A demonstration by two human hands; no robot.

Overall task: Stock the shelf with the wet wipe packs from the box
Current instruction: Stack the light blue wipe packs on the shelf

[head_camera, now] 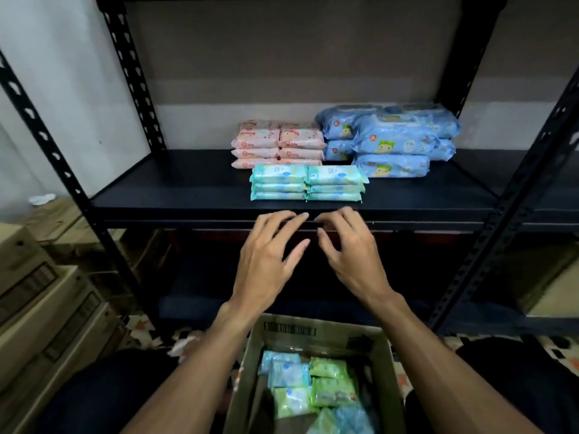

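- Black steel shelf (188, 195) in front of you carries three groups of packs, all right of centre.
- Teal packs (308, 183) sit at the front edge in two stacks side by side; pink packs (277, 147) are stacked just behind them, and large blue packs (391, 139) are piled to the right.
- Your left hand (266, 258) and right hand (351, 255) hover side by side just below the shelf edge, fingers spread and loosely bent, grasping nothing.
- The box (250, 364) stands open between your knees, under your forearms, with small blue and green packs (313, 386) lying loose inside.
- Cartons (37, 296) are stacked to your left.
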